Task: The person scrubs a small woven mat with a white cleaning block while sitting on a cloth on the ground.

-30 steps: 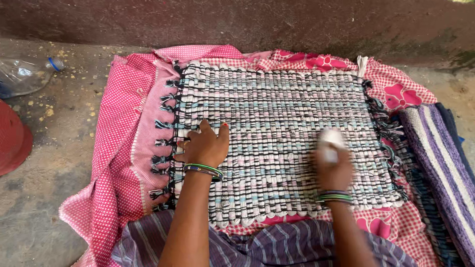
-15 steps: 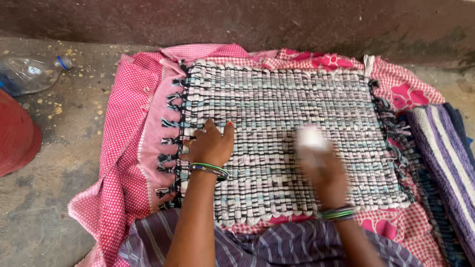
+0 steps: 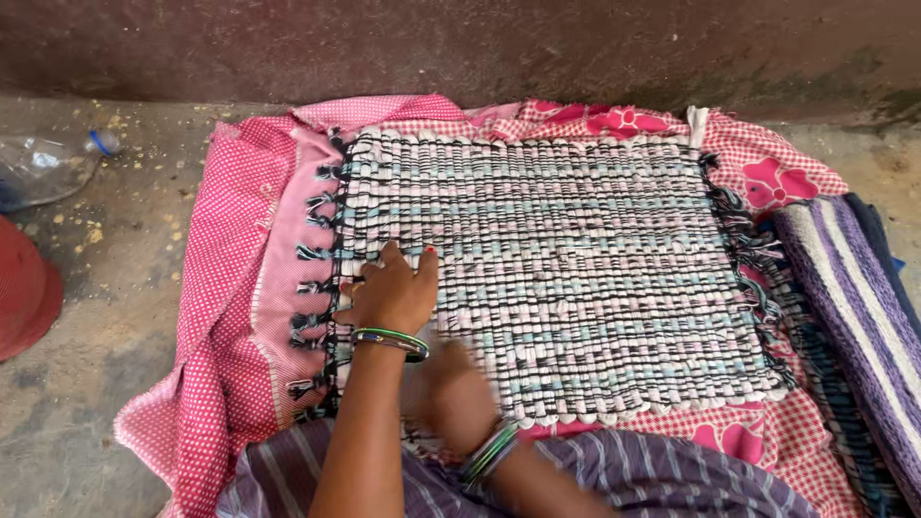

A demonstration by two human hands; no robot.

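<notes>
Two hands work on a woven mat [image 3: 566,278] that fills the middle of the frame, its white, pink, pale blue and black strips lying flat on a pink dotted cloth [image 3: 230,288] spread over the ground. The left hand [image 3: 391,291] rests left of centre, palm down and fingers spread flat, pressing the mat near its knotted black fringe [image 3: 317,288]; it grips nothing. The right hand [image 3: 451,395] sits just below it, at the mat's lower edge, smeared by motion, so I cannot tell whether it is closed on something or empty. Bangles ring both wrists.

Judging from this, the step in hand looks like rubbing or wiping across the mat's surface, one hand pinning it down as the other sweeps along the near edge. A further pass would call for firm downward pressure on the left, so the loose weave does not bunch, and an even stroke that keeps clear of the fringe.

At the upper left lies a clear plastic bottle [image 3: 43,168] on its side; a striped purple rug [image 3: 854,297] runs down the right edge.
</notes>
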